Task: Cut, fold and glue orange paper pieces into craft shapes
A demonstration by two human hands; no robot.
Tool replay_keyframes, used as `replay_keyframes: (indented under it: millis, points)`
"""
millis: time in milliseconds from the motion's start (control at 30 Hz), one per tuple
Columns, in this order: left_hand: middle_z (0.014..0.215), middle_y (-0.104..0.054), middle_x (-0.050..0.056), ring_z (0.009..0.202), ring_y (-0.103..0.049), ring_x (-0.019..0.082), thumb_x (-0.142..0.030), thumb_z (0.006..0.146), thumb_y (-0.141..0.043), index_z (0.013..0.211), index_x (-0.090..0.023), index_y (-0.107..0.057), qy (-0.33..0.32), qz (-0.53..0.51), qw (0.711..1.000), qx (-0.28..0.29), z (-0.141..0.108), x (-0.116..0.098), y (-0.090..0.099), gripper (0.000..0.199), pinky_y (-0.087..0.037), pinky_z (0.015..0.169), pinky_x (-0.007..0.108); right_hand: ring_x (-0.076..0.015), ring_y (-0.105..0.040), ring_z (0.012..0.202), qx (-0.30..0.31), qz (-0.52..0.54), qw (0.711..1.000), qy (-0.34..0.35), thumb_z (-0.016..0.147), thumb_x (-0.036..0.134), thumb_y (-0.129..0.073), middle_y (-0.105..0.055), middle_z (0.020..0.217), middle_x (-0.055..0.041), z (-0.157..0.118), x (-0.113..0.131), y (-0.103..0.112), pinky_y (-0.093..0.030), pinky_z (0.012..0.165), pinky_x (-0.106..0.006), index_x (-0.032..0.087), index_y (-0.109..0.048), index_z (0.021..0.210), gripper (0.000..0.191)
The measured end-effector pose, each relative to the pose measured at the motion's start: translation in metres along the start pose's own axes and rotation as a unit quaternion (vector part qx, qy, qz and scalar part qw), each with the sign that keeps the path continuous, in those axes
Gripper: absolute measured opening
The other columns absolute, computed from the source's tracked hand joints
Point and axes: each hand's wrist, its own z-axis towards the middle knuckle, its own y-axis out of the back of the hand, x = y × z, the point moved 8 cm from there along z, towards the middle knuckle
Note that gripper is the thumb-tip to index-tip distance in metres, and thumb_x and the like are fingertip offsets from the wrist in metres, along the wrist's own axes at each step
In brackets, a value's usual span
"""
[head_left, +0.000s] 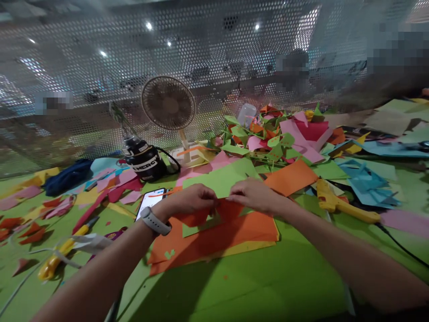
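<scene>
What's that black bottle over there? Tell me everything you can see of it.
The bottle is black, squat and rounded; whether plastic or metal, I cannot tell. A pale band on its front carries lettering that seems to read ENERGY. Its top looks paler, and a black strap loops out on the side towards the fan. It stands among paper scraps, beyond the phone, tilted slightly left in this view. Neither the left hand nor the right hand touches it.
</scene>
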Motion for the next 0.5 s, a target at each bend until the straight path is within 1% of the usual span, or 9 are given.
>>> replay_keyframes:
  millis: [67,167,233,267,300,367,400,433,500]
  points:
    - [0.067,-0.07,0.002,0.07,-0.061,0.022,-0.04,0.072,-0.066,0.068,-0.024,-0.072,-0.011,0.049,0.996,-0.077,-0.002,-0.009,0.016,0.018,-0.043,0.067,0.026,-0.0112,-0.046,0.058,0.031,0.04,0.998,-0.028,0.082,0.022,-0.062,-0.059,0.062,0.0017,0.002,-0.008,-0.004,-0.027,0.056,-0.025,0.018,-0.068,0.07,0.014]
    - [0.083,-0.071,0.007,0.092,-0.06,0.028,-0.036,0.065,-0.075,0.08,-0.024,-0.073,-0.053,0.101,0.954,-0.277,-0.024,-0.028,0.047,0.019,-0.044,0.076,0.028,-0.0098,-0.042,0.053,-0.027,0.136,0.985,-0.105,0.079,0.018,-0.06,-0.054,0.056,0.0035,0.004,-0.026,0.004,-0.027,0.053,-0.024,0.017,-0.065,0.065,0.015]
    - [0.089,-0.07,0.008,0.097,-0.059,0.028,-0.04,0.071,-0.071,0.082,-0.023,-0.071,-0.062,0.122,0.9,-0.413,-0.049,-0.036,0.062,0.02,-0.043,0.081,0.03,-0.0097,-0.044,0.053,-0.096,0.251,0.948,-0.171,0.08,0.022,-0.06,-0.054,0.056,0.0036,0.002,-0.04,0.01,-0.03,0.052,-0.024,0.017,-0.064,0.065,0.016]
    - [0.086,-0.069,0.008,0.093,-0.06,0.026,-0.044,0.075,-0.067,0.077,-0.021,-0.07,-0.056,0.128,0.875,-0.464,-0.06,-0.037,0.065,0.023,-0.043,0.081,0.03,-0.0098,-0.046,0.054,-0.123,0.318,0.919,-0.2,0.079,0.024,-0.062,-0.056,0.057,0.0035,0.0,-0.045,0.009,-0.033,0.052,-0.023,0.017,-0.064,0.067,0.014]
    - [0.078,-0.068,0.007,0.086,-0.061,0.025,-0.048,0.078,-0.063,0.069,-0.02,-0.068,-0.042,0.116,0.864,-0.488,-0.066,-0.034,0.066,0.03,-0.043,0.078,0.03,-0.01,-0.049,0.055,-0.14,0.383,0.886,-0.222,0.076,0.024,-0.066,-0.059,0.06,0.0031,-0.002,-0.048,0.007,-0.036,0.053,-0.022,0.017,-0.064,0.069,0.01]
    - [0.067,-0.066,0.006,0.075,-0.063,0.023,-0.057,0.082,-0.055,0.062,-0.018,-0.065,0.001,0.021,0.889,-0.458,-0.061,-0.015,0.058,0.045,-0.045,0.072,0.029,-0.0101,-0.055,0.059,-0.142,0.492,0.822,-0.251,0.07,0.019,-0.072,-0.064,0.066,0.0021,-0.003,-0.047,-0.003,-0.042,0.056,-0.021,0.018,-0.064,0.073,0.009]
    - [0.066,-0.068,0.007,0.073,-0.064,0.022,-0.061,0.081,-0.053,0.063,-0.017,-0.066,0.02,-0.062,0.908,-0.414,-0.053,-0.003,0.05,0.049,-0.047,0.069,0.029,-0.0099,-0.057,0.06,-0.132,0.53,0.796,-0.259,0.067,0.016,-0.074,-0.066,0.068,0.0017,-0.004,-0.044,-0.008,-0.044,0.057,-0.021,0.018,-0.064,0.073,0.012]
    - [0.073,-0.071,0.007,0.076,-0.066,0.022,-0.063,0.08,-0.053,0.071,-0.017,-0.068,0.033,-0.16,0.914,-0.373,-0.044,0.009,0.041,0.049,-0.048,0.07,0.029,-0.0095,-0.058,0.061,-0.122,0.559,0.777,-0.264,0.065,0.014,-0.076,-0.066,0.068,0.0017,-0.004,-0.039,-0.013,-0.045,0.057,-0.02,0.017,-0.064,0.074,0.015]
    - [0.084,-0.074,0.008,0.084,-0.068,0.022,-0.064,0.077,-0.057,0.086,-0.017,-0.069,0.032,-0.34,0.888,-0.308,-0.028,0.024,0.023,0.05,-0.051,0.075,0.029,-0.0083,-0.059,0.06,-0.094,0.594,0.753,-0.267,0.063,0.012,-0.077,-0.066,0.067,0.0027,-0.006,-0.029,-0.024,-0.046,0.058,-0.02,0.017,-0.063,0.073,0.019]
